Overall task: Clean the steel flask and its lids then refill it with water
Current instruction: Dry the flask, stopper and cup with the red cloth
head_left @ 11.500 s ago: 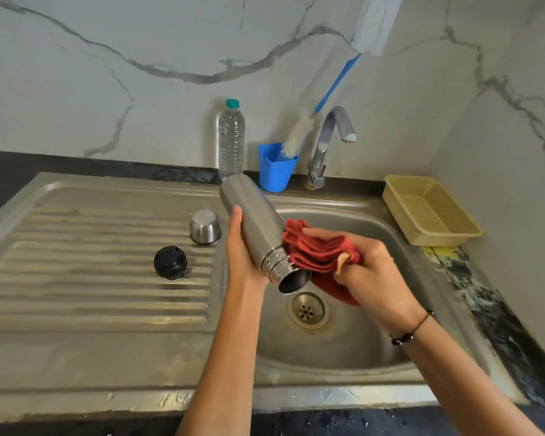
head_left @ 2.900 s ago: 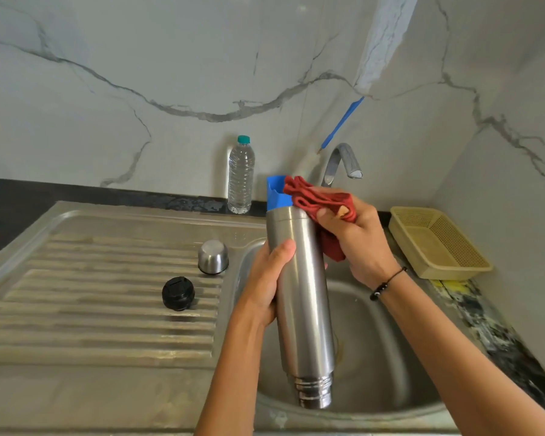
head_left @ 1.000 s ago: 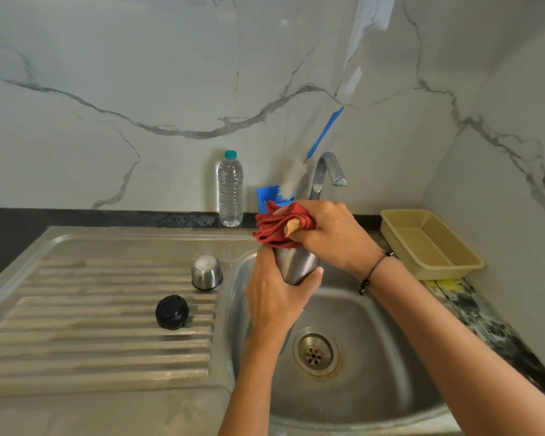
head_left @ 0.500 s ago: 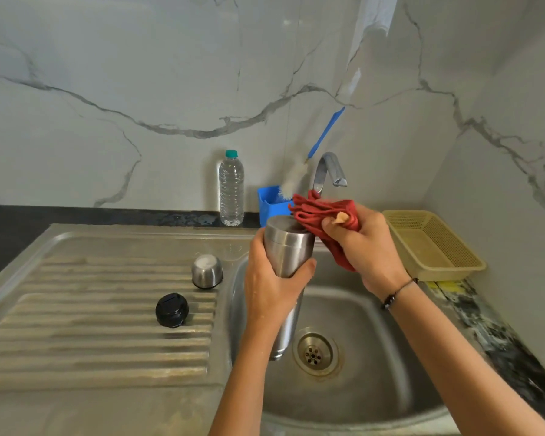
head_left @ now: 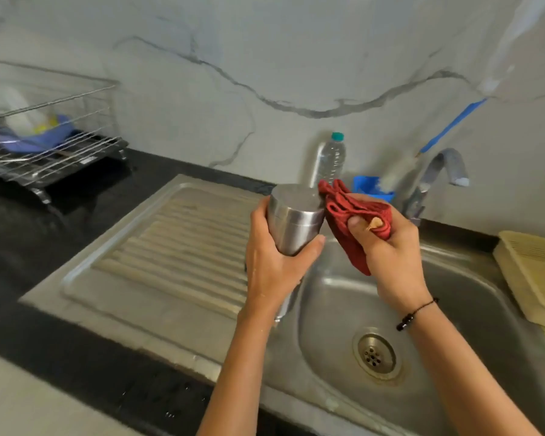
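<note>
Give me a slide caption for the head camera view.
Left hand holds the upturned steel flask while the right hand grips a red cloth over the sink.

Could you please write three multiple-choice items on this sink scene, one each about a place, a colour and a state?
1. Where does the clear plastic bottle stand?
A. in the sink basin
B. at the wall behind the sink
C. in the wire rack

2. What colour is the cloth?
A. red
B. green
C. white

3. How is the steel flask held?
A. lying on the drainboard
B. gripped by the left hand
C. standing under the tap

Answers:
1 B, it stands against the marble wall beside the blue cup.
2 A, the bunched cloth in the right hand is red.
3 B, the left fingers wrap round its body.
</note>
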The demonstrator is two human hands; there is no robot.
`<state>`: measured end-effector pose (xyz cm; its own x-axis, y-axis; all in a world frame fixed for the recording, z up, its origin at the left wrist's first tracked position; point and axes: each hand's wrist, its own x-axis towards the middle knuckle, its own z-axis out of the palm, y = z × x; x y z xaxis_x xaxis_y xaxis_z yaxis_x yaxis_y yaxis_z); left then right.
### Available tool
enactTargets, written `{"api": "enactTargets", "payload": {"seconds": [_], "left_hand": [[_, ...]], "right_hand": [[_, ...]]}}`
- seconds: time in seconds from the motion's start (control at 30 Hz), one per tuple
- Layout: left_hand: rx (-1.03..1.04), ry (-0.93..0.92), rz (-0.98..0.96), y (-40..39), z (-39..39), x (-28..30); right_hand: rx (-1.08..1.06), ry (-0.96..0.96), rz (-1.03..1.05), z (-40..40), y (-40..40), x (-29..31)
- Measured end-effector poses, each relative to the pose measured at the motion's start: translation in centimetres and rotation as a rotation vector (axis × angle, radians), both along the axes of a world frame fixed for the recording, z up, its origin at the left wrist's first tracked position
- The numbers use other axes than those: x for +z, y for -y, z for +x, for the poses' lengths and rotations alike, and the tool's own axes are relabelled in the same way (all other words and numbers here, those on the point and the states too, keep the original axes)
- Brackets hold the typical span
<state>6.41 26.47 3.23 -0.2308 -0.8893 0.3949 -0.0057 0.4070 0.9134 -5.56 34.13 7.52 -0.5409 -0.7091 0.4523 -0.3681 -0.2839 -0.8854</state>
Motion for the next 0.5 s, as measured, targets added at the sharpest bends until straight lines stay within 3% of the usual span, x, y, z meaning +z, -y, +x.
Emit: {"api": "enactTargets", "payload": {"seconds": [0.2,0.5], "left_hand": [[0.173,0.018,0.009,0.9,5.8,-0.4],[0.363,-0.001,0.048,-0.3,9.0,-2.7]], "right_hand": [[0.192,0.083,0.052,3.5,2.2,-2.1],[0.238,0.106,0.181,6.2,2.4,-5.3]]}}
